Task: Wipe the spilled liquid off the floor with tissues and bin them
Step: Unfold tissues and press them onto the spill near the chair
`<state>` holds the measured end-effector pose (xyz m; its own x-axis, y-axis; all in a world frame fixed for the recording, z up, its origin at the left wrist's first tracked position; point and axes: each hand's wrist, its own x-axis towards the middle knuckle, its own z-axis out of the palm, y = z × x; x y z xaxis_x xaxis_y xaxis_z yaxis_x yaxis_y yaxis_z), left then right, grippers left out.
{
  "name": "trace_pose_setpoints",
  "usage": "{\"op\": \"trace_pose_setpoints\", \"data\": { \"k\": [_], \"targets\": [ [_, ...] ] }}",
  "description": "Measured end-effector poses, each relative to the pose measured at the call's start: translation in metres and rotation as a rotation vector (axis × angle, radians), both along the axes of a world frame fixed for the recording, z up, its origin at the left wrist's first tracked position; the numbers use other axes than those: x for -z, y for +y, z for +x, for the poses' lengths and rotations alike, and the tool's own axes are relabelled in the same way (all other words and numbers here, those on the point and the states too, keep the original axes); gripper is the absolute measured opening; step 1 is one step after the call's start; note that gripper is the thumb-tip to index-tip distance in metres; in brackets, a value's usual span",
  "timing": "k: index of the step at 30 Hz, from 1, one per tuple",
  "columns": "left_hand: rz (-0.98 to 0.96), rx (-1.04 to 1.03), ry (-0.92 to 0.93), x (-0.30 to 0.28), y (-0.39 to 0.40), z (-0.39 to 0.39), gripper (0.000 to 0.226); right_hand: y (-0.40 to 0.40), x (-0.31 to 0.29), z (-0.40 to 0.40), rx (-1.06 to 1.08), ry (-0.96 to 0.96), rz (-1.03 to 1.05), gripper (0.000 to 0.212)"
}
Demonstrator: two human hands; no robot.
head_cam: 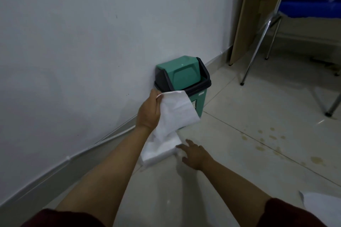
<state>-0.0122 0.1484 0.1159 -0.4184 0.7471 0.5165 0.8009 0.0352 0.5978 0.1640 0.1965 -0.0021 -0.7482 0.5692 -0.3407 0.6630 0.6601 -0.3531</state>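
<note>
Now my left hand [148, 111] is pinching a tissue [175, 110] free of the pack [160, 151]; my right hand [193, 154], fingers spread, is steadying it.

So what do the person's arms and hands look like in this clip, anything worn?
Both forearms are bare. The left hand and right hand wear no gloves, and no rings or watch show. Dark maroon short sleeves appear at the bottom edge of the picture.
</note>
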Motion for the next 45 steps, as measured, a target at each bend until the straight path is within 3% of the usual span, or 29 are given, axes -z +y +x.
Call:
{"op": "trace_pose_setpoints", "data": {
  "k": [3,5,7,10,12,14,18,22,27,30,33,36,41,45],
  "targets": [
    [0.01,0.068,0.029,-0.018,0.011,0.01,0.025,0.015,-0.024,0.018,0.204,0.255,0.038,0.03],
    [0.013,0.109,0.026,-0.021,0.02,0.022,0.027,0.031,-0.041,0.039,0.421,0.442,0.007,0.025],
    [0.001,0.162,0.004,-0.02,0.032,0.039,0.021,0.048,-0.059,0.063,0.595,0.629,-0.036,0.03],
    [-0.032,0.251,-0.05,-0.022,0.052,0.069,0.013,0.072,-0.089,0.096,0.617,0.803,-0.092,0.059],
    [-0.06,0.295,-0.08,-0.03,0.068,0.089,0.013,0.083,-0.11,0.113,0.586,0.797,-0.05,0.082],
    [-0.11,0.357,-0.1,-0.042,0.083,0.107,0.016,0.09,-0.126,0.124,0.589,0.8,0.023,0.087],
    [-0.221,0.483,-0.096,-0.07,0.11,0.144,0.02,0.103,-0.146,0.149,0.656,0.842,0.099,0.058],
    [-0.321,0.57,-0.091,-0.096,0.13,0.186,0.038,0.105,-0.158,0.195,0.75,0.935,0.126,0.028],
    [-0.592,0.584,-0.089,-0.121,0.154,0.221,0.038,0.106,-0.159,0.241,0.877,1.036,0.045,0.022],
    [-0.939,0.57,-0.263,-0.114,0.153,0.237,0.081,0.109,-0.156,0.265,0.96,1.078,0.001,0.023],
    [-1.085,0.622,-0.54,-0.08,0.147,0.254,0.058,0.113,-0.141,0.288,1.043,1.079,-0.025,0.026],
    [-1.081,0.628,-0.724,-0.035,0.138,0.273,0.033,0.114,-0.117,0.306,1.128,1.054,-0.015,0.023],
    [-1.061,0.59,-1.005,0.018,0.13,0.3,0.034,0.118,-0.071,0.33,1.168,0.938,0.037,0.019],
    [-1.017,0.535,-1.048,0.045,0.13,0.32,0.035,0.119,-0.04,0.347,1.191,0.795,0.027,0.015]
  ]
}}
